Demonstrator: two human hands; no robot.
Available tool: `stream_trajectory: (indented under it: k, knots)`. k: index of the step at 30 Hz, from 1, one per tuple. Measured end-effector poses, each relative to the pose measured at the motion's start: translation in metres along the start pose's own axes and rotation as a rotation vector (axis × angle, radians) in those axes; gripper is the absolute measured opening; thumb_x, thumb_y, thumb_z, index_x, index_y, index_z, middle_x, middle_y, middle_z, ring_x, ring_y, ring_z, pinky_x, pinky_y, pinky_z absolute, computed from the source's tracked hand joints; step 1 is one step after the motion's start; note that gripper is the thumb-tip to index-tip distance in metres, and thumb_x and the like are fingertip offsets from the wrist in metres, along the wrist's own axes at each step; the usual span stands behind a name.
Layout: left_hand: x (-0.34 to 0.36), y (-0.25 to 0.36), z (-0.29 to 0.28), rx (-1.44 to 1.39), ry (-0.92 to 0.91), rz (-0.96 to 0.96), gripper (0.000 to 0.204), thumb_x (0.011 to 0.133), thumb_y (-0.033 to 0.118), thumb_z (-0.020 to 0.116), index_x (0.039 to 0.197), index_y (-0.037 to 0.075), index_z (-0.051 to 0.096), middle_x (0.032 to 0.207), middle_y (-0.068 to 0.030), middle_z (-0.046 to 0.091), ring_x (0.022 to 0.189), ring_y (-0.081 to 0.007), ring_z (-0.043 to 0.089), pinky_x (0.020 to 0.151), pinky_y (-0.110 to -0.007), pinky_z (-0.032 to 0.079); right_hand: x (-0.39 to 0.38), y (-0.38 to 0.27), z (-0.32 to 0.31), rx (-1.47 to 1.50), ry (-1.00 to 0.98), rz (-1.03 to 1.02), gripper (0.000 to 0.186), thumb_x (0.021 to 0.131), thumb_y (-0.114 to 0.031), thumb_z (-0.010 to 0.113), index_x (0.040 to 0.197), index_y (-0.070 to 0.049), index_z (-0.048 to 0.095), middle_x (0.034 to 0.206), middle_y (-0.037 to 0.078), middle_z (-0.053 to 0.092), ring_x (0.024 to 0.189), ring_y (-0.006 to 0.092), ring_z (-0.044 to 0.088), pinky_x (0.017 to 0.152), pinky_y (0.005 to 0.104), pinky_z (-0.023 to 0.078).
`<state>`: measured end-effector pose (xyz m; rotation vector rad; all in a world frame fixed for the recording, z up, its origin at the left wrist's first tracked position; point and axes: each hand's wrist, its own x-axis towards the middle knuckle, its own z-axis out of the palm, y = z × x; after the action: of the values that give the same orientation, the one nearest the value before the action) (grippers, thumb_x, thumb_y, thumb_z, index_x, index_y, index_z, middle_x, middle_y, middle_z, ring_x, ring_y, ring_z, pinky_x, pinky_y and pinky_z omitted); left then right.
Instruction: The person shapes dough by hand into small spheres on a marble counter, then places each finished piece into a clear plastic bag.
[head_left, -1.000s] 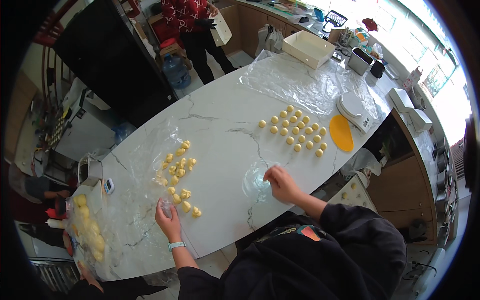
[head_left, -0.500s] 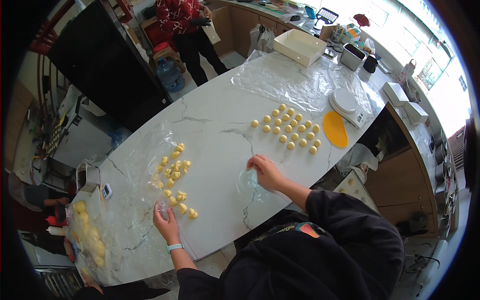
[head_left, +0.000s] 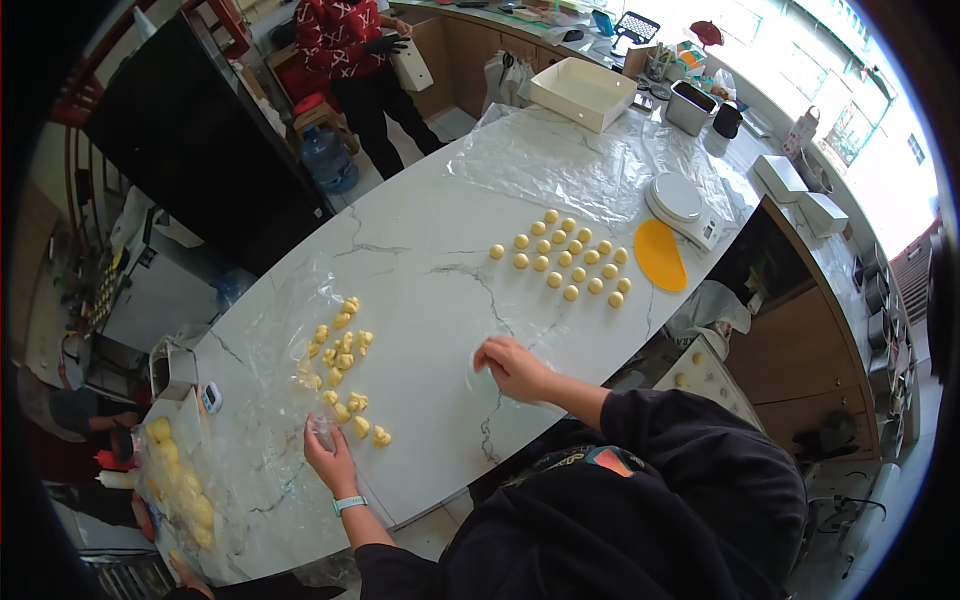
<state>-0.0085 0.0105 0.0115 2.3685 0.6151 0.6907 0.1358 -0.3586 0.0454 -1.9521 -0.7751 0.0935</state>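
Two hands: your left hand touches clear film, pinched or not I cannot tell; your right hand curls over the table, its underside hidden, so its grasp is unclear
Dough lumps: scattered just beyond your left hand
Dough balls: in rough rows beyond your right hand
Yellow scraper: right of the balls, beside the white scale

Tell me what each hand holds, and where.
Left hand: clear plastic, by a bunched part near the dough pieces. Right hand: cannot be told.
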Motion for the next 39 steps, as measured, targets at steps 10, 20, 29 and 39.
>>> stream_trajectory:
  k: [10, 20, 29, 39]
  knots:
    - [0.000, -0.007, -0.001, -0.035, 0.008, 0.019, 0.046, 0.090, 0.015, 0.064, 0.131, -0.002, 0.053, 0.129, -0.0229, 0.058, 0.118, -0.0386, 0.056, 0.100, -0.044, 0.045, 0.007, 0.002, -0.008, 0.057, 0.083, 0.107, 0.018, 0.084, 0.005, 0.051, 0.097, -0.004, 0.057, 0.098, 0.014, 0.059, 0.101, 0.0347, 0.056, 0.087, 0.0411, 0.047]
    - [0.002, -0.004, 0.000, -0.040, -0.009, 0.019, 0.046, 0.092, 0.016, 0.064, 0.132, -0.002, 0.052, 0.129, -0.0224, 0.058, 0.117, -0.0372, 0.057, 0.100, -0.043, 0.045, -0.030, 0.001, -0.033, 0.000, 0.082, 0.174, 0.049, 0.083, -0.007, 0.070, 0.128, -0.008, 0.050, 0.110, 0.012, 0.062, 0.107, 0.0284, 0.059, 0.092, 0.0393, 0.049]
    - [0.004, -0.003, 0.000, -0.031, -0.019, 0.028, 0.044, 0.092, 0.015, 0.063, 0.132, -0.002, 0.052, 0.129, -0.0218, 0.058, 0.119, -0.0359, 0.057, 0.101, -0.042, 0.044, -0.053, 0.042, -0.099, -0.164, 0.607, 0.179, 0.039, 0.085, -0.001, 0.063, 0.123, -0.004, 0.052, 0.106, 0.013, 0.066, 0.094, 0.0264, 0.067, 0.083, 0.0365, 0.053]
    - [0.000, -0.014, 0.001, -0.081, 0.037, 0.043, 0.044, 0.089, 0.011, 0.065, 0.129, -0.002, 0.055, 0.123, -0.0203, 0.062, 0.112, -0.0344, 0.061, 0.096, -0.042, 0.048, -0.041, -0.009, -0.010, -0.039, 0.137, 0.094, 0.040, 0.081, 0.001, 0.062, 0.119, -0.005, 0.054, 0.121, 0.015, 0.058, 0.116, 0.0361, 0.055, 0.099, 0.0426, 0.044]
